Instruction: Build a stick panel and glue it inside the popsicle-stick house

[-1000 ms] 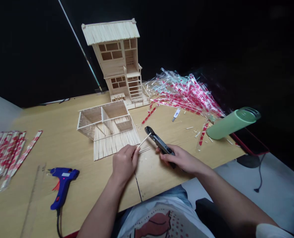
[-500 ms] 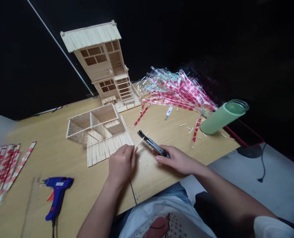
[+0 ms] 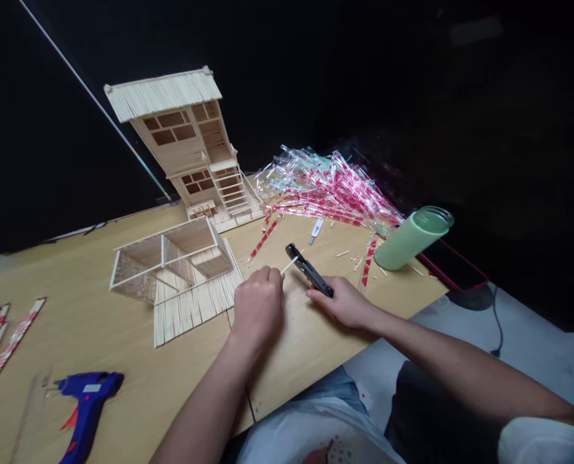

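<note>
My left hand [image 3: 259, 301] is closed on a thin wooden stick [image 3: 290, 265] that points up and to the right. My right hand [image 3: 347, 303] grips a dark cutting tool [image 3: 309, 270], whose jaws are around the stick's far part. Left of my hands stands an open wooden frame model [image 3: 175, 258] with a slatted floor [image 3: 190, 309]. Behind it is a two-storey wooden stick house [image 3: 185, 142] with a slatted roof and a small ladder.
Clear and red wrappers [image 3: 330, 187] lie heaped at the back. A green bottle [image 3: 410, 238] and a phone [image 3: 454, 264] are at the right, a blue glue gun [image 3: 89, 403] and wrapped sticks [image 3: 13, 348] at the left. Stick scraps dot the table [image 3: 306, 348].
The view has shifted, moving the table items left and down. My left hand has moved right, nearer the tool, and its back is turned up more. The stick is still between the jaws.
</note>
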`<action>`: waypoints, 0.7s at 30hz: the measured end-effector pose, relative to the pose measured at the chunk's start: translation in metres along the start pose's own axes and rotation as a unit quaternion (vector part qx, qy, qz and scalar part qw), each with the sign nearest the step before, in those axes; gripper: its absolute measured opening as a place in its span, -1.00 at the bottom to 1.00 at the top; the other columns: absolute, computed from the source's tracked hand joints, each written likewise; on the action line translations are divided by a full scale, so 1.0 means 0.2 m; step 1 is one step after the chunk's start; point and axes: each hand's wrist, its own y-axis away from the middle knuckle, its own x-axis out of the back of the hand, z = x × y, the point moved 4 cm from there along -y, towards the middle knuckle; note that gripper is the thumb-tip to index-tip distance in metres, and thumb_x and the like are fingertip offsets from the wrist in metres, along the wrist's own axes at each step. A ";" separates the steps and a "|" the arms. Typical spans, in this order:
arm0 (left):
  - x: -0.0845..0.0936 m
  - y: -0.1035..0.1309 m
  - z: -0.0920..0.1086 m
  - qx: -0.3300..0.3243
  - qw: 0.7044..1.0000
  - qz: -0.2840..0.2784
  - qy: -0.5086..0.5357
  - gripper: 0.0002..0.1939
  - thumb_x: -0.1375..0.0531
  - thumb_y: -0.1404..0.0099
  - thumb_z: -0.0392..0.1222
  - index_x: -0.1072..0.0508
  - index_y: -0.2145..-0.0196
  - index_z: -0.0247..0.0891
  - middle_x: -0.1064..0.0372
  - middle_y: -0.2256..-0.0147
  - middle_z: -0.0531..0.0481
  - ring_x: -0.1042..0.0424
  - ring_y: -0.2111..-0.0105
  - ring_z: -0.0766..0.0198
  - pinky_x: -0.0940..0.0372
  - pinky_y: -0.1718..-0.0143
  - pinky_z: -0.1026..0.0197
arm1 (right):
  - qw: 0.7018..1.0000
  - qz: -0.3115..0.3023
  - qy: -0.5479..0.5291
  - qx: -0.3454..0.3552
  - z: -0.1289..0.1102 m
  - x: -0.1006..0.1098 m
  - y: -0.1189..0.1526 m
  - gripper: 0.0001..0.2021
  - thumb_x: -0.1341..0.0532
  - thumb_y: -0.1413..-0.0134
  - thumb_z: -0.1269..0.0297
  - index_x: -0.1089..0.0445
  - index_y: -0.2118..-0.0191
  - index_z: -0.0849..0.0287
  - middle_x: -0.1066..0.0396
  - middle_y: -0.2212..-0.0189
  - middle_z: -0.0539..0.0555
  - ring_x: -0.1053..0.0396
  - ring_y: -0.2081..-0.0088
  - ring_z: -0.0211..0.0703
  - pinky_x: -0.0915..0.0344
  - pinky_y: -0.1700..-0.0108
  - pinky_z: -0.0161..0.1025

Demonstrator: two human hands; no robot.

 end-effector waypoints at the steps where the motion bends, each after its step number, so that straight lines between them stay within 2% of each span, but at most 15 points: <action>1: 0.01 -0.01 0.01 0.008 1.000 -0.019 -0.002 -0.73 -0.01 -0.48 -0.17 -0.46 0.29 -0.25 -0.46 0.32 -0.12 -0.46 0.31 0.11 -0.07 0.45 0.16 | 1.000 0.005 -0.008 -0.002 0.01 0.00 0.00 -0.67 -0.16 -0.17 0.03 -0.27 0.47 0.15 -0.28 0.58 -0.05 -0.21 0.48 -0.19 -0.07 0.41 -0.28; 4: 0.04 -0.04 0.05 0.024 0.998 -0.055 -0.005 -0.72 0.01 -0.48 -0.18 -0.47 0.25 -0.25 -0.47 0.28 -0.13 -0.48 0.25 0.09 -0.15 0.42 0.16 | 0.999 0.027 -0.039 -0.005 0.03 0.00 0.01 -0.68 -0.15 -0.18 0.04 -0.27 0.47 0.15 -0.25 0.63 -0.07 -0.21 0.50 -0.18 -0.09 0.41 -0.28; 9: 0.09 -0.07 0.07 0.019 0.997 -0.076 -0.004 -0.71 0.03 -0.49 -0.18 -0.47 0.22 -0.27 -0.48 0.25 -0.14 -0.49 0.22 0.06 -0.20 0.41 0.16 | 0.996 0.046 -0.075 -0.015 0.02 -0.01 0.02 -0.66 -0.18 -0.15 0.02 -0.23 0.52 0.12 -0.23 0.69 -0.07 -0.20 0.56 -0.20 -0.10 0.46 -0.27; 14: 0.08 -0.08 0.05 0.030 0.995 -0.093 0.008 -0.72 0.02 -0.48 -0.20 -0.47 0.21 -0.28 -0.49 0.24 -0.17 -0.50 0.20 0.03 -0.22 0.39 0.16 | 0.988 0.013 -0.149 -0.043 0.01 -0.07 0.02 -0.57 -0.19 -0.16 -0.05 -0.14 0.57 0.09 -0.12 0.79 -0.12 -0.09 0.70 -0.29 0.00 0.59 -0.31; 17: 0.07 -0.06 0.01 0.047 0.995 -0.085 0.019 -0.72 0.01 -0.47 -0.20 -0.48 0.23 -0.27 -0.50 0.25 -0.15 -0.51 0.21 0.02 -0.21 0.40 0.16 | 0.979 -0.037 -0.199 -0.037 -0.02 -0.09 0.00 -0.55 -0.21 -0.14 -0.10 -0.13 0.56 0.09 -0.10 0.80 -0.15 -0.07 0.76 -0.32 0.03 0.67 -0.33; 19: 0.07 -0.03 -0.02 0.058 0.995 -0.074 0.025 -0.72 0.02 -0.47 -0.19 -0.47 0.24 -0.26 -0.50 0.25 -0.12 -0.52 0.24 0.03 -0.18 0.42 0.16 | 0.967 -0.074 -0.239 -0.040 -0.04 -0.08 -0.04 -0.53 -0.22 -0.13 -0.15 -0.14 0.55 0.09 -0.11 0.80 -0.16 -0.08 0.77 -0.33 0.00 0.69 -0.35; 21: 0.06 0.00 -0.06 0.066 0.995 -0.066 0.036 -0.71 0.02 -0.47 -0.15 -0.47 0.26 -0.23 -0.50 0.25 -0.09 -0.51 0.27 0.06 -0.13 0.45 0.17 | 0.954 -0.077 -0.284 -0.058 -0.04 -0.04 -0.11 -0.52 -0.24 -0.10 -0.18 -0.18 0.54 0.12 -0.19 0.76 -0.12 -0.16 0.74 -0.31 -0.10 0.68 -0.35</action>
